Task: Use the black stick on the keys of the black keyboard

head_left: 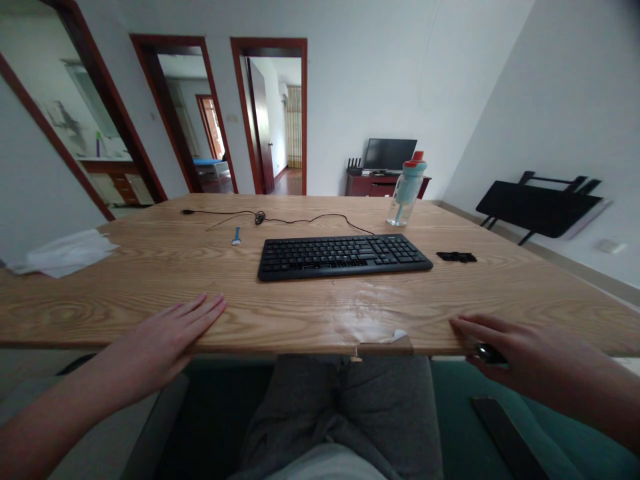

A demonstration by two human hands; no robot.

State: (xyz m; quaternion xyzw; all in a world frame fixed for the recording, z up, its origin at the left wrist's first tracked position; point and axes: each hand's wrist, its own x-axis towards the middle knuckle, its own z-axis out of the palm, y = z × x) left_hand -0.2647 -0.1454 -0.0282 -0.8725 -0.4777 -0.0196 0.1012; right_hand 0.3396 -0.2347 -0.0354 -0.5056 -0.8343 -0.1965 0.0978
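A seated person's left hand [167,337] lies open and flat, palm down and holding nothing, on the near edge of a light wooden tabletop [150,267]. The right hand [520,353] rests at the near right edge with fingers stretched out over a small dark rounded object [490,353], though whether it is gripped cannot be told. A flat black computer keyboard [343,255] sits mid-table beyond both hands, with a thin black cable [280,218] and a clear bottle with a pale blue top and red cap [407,190] farther back, and white sheets of paper [65,253] at the far left.
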